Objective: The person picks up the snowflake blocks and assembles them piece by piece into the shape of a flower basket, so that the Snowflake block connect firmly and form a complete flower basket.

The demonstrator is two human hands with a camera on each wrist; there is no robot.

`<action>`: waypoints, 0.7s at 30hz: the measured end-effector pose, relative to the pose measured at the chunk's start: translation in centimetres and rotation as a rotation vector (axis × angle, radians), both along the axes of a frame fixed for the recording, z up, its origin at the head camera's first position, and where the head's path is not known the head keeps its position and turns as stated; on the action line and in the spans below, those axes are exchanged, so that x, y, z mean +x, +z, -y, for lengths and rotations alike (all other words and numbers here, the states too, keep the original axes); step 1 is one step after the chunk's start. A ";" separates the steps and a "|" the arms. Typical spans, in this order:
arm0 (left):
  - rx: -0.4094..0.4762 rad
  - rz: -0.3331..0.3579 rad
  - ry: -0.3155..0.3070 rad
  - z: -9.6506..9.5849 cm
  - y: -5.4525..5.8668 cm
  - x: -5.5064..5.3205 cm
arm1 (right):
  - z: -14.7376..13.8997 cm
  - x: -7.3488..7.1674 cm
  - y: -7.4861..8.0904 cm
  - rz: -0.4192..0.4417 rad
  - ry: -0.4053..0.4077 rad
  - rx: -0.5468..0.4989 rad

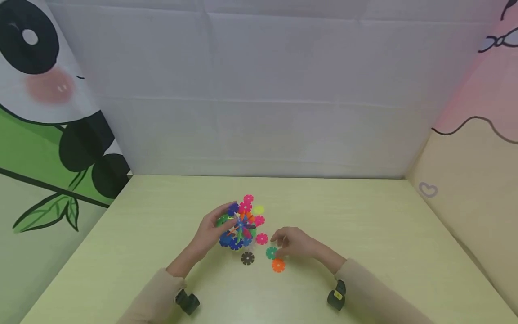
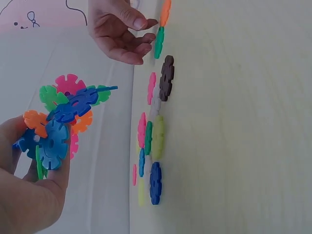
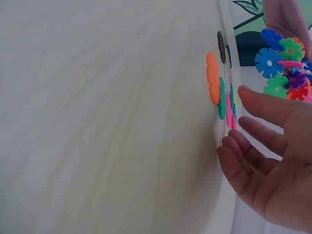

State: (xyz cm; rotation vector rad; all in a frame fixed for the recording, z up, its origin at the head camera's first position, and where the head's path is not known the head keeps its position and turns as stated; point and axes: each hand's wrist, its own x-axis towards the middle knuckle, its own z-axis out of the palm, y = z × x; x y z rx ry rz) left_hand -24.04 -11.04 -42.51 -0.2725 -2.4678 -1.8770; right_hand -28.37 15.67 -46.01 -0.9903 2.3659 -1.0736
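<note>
My left hand (image 1: 208, 231) grips a cluster of interlocked, multicoloured plastic snowflake discs (image 1: 245, 224). In the left wrist view the cluster (image 2: 54, 141) is held above the table between thumb and fingers, with blue, orange, green and pink pieces slotted together. To its right, my right hand (image 1: 297, 243) hovers low over the table with fingers loosely bent. Its fingers enclose nothing in the right wrist view. Closest to it lie a teal-green disc (image 1: 271, 253) and an orange disc (image 1: 278, 265); whether a fingertip touches the green one, I cannot tell.
Loose discs lie flat around and beneath the cluster: a dark brown one (image 1: 247, 258), a pink one (image 1: 262, 238), a yellow one (image 1: 258, 209), a blue one (image 2: 155, 183) and several others. A white cloth wall (image 1: 267, 135) stands behind the pale wooden table (image 1: 364, 216).
</note>
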 end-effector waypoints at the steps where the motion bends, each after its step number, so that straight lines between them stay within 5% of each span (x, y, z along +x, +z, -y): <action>1: 0.001 0.003 0.000 0.0 0.0 0.1 | 0.2 0.0 -0.1 -0.006 -0.012 0.004; 9: 0.015 0.001 -0.011 0.1 -0.4 0.5 | 1.4 0.9 -0.1 -0.007 -0.077 0.111; 18: 0.054 -0.007 0.025 -0.2 -0.5 0.3 | 1.0 0.9 0.2 -0.058 -0.062 0.053; 21: 0.079 -0.008 0.027 -0.5 -0.4 0.4 | 0.6 0.7 0.9 -0.034 -0.107 -0.059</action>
